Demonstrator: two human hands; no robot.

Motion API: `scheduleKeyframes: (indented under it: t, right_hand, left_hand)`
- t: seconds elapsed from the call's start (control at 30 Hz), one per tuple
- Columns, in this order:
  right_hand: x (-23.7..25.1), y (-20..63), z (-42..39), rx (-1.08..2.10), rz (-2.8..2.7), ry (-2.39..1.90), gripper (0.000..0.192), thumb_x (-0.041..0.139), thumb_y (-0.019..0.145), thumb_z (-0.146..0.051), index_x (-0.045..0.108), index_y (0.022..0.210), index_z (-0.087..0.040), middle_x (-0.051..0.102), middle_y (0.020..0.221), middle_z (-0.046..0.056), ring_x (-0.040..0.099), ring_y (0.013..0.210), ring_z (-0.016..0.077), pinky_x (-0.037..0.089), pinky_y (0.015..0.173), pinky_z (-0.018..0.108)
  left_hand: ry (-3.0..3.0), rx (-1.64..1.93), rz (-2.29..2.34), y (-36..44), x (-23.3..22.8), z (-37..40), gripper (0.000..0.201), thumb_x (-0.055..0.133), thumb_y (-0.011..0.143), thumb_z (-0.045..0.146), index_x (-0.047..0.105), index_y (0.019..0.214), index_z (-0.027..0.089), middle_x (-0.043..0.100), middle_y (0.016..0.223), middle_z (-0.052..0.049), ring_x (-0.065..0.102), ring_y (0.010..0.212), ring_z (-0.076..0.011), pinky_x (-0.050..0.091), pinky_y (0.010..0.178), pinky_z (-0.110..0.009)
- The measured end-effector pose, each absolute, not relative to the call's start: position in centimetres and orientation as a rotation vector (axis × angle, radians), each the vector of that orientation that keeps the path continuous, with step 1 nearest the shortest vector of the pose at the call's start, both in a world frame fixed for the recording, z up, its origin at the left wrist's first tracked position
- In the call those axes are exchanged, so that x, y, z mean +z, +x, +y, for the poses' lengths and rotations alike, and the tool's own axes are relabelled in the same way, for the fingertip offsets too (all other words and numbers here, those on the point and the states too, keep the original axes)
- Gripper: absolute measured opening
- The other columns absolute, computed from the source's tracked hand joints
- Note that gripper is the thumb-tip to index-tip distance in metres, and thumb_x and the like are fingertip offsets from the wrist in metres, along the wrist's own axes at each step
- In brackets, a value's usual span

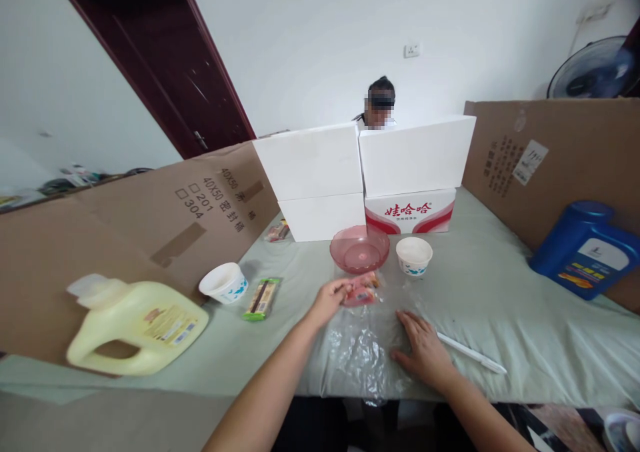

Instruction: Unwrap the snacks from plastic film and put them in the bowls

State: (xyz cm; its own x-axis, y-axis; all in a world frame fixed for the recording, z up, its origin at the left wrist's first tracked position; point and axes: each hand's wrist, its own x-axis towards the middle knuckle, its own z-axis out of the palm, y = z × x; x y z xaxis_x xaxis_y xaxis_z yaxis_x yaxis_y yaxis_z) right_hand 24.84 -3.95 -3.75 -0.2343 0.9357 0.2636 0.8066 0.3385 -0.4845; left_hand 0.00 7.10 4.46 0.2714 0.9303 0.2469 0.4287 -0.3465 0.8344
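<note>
left hand (331, 299) pinches red packet (361, 297) by left edge, centre of frame, just below pink bowl (359, 251); edge-only pinch could slip. right hand (424, 349), lower right of centre, spread flat, grasping nothing; sliding could snag clear plastic (360, 352) or knock white stick (473, 353).

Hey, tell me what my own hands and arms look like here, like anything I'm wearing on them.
Your left hand and right hand are ungloved. No sleeve, watch, bracelet or ring shows on either, nor on the left forearm or right forearm.
</note>
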Motion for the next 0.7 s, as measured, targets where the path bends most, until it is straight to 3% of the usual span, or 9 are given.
scheduleKeyframes:
  t: [0.13, 0.33, 0.43, 0.5, 0.57, 0.63, 0.7]
  right_hand:
    - [-3.5, 24.8, -4.0, 0.317, -2.116, -1.502, 0.069, 0.066, 0.073, -0.033, 0.044, 0.136, -0.017, 0.054, 0.134, 0.015, 0.045, 0.128, 0.0324, 0.035, 0.106, 0.051]
    - [-3.0, 24.8, -4.0, 0.319, -2.156, -1.520, 0.062, 0.066, 0.074, -0.035, 0.050, 0.131, -0.017, 0.053, 0.137, 0.014, 0.043, 0.130, 0.0314, 0.034, 0.107, 0.051]
    - [-2.8, 24.9, -4.1, 0.319, -2.165, -1.509, 0.059, 0.066, 0.075, -0.036, 0.052, 0.129, -0.017, 0.052, 0.137, 0.013, 0.043, 0.130, 0.0307, 0.033, 0.107, 0.051]
    - [-2.8, 24.8, -4.1, 0.313, -2.162, -1.506, 0.058, 0.066, 0.076, -0.037, 0.052, 0.128, -0.018, 0.052, 0.137, 0.013, 0.042, 0.130, 0.0305, 0.033, 0.107, 0.051]
    - [-2.8, 24.7, -4.1, 0.305, -2.162, -1.507, 0.057, 0.067, 0.076, -0.038, 0.053, 0.127, -0.018, 0.052, 0.138, 0.012, 0.042, 0.131, 0.0304, 0.033, 0.108, 0.051]
    - [-2.9, 24.6, -4.0, 0.298, -2.165, -1.516, 0.056, 0.066, 0.076, -0.039, 0.054, 0.127, -0.018, 0.051, 0.139, 0.012, 0.041, 0.131, 0.0306, 0.032, 0.108, 0.051]
    - [-2.8, 24.6, -4.1, 0.314, -2.178, -1.529, 0.054, 0.065, 0.078, -0.039, 0.055, 0.127, -0.018, 0.051, 0.139, 0.013, 0.040, 0.132, 0.0310, 0.033, 0.108, 0.053]
  left_hand:
    - [1.948, 1.151, 1.322, 0.7, 7.5, 12.5, 0.033, 0.051, 0.091, 0.038, 0.069, 0.107, 0.015, 0.070, 0.111, -0.007, 0.063, 0.105, -0.0218, 0.046, 0.095, -0.035]
    - [2.099, 1.057, 1.378, 3.7, 8.7, 17.1, 0.020, 0.060, 0.083, 0.018, 0.071, 0.100, 0.017, 0.071, 0.108, -0.008, 0.061, 0.108, -0.0235, 0.042, 0.102, -0.040]
    - [2.158, 1.027, 1.373, 5.1, 8.9, 16.1, 0.030, 0.067, 0.077, 0.015, 0.069, 0.106, 0.017, 0.064, 0.123, -0.011, 0.051, 0.122, -0.0266, 0.033, 0.109, -0.045]
    - [2.236, 1.068, 1.347, 5.8, 9.4, 13.7, 0.035, 0.065, 0.079, 0.017, 0.065, 0.113, 0.016, 0.055, 0.134, -0.013, 0.042, 0.131, -0.0278, 0.027, 0.112, -0.047]
    - [2.412, 1.070, 1.178, 5.9, 9.8, 10.0, 0.033, 0.057, 0.086, 0.024, 0.062, 0.118, 0.015, 0.053, 0.135, -0.013, 0.043, 0.129, -0.0260, 0.030, 0.111, -0.045]
    - [2.592, 0.782, 0.779, 5.4, 9.7, 5.5, 0.035, 0.054, 0.089, 0.034, 0.060, 0.121, 0.020, 0.060, 0.126, -0.010, 0.051, 0.121, -0.0234, 0.037, 0.106, -0.041]
    - [2.681, 0.442, 0.492, 4.0, 8.7, 1.3, 0.052, 0.066, 0.079, 0.048, 0.057, 0.125, 0.025, 0.062, 0.123, -0.008, 0.052, 0.121, -0.0262, 0.038, 0.105, -0.042]
